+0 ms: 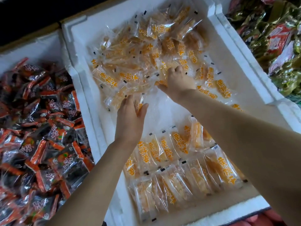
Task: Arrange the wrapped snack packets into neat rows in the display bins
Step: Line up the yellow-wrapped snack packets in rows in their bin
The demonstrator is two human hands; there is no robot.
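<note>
Orange-lettered snack packets (146,51) are lying in a white foam bin (86,111), piling loosely at its far end. At the near end they are sitting in overlapping rows (179,168).

From my end the light is bright and even, seemingly from overhead, nearly bleaching the white foam bin (244,51). Glare glints off the clear wrappers of the orange packets (130,51), smearing the print in the far heap. The dark packets (40,128) sparkle too. Wide-angle distortion bows the edges; the top left corner is black. The left hand (130,118) looks softly blurred.
</note>
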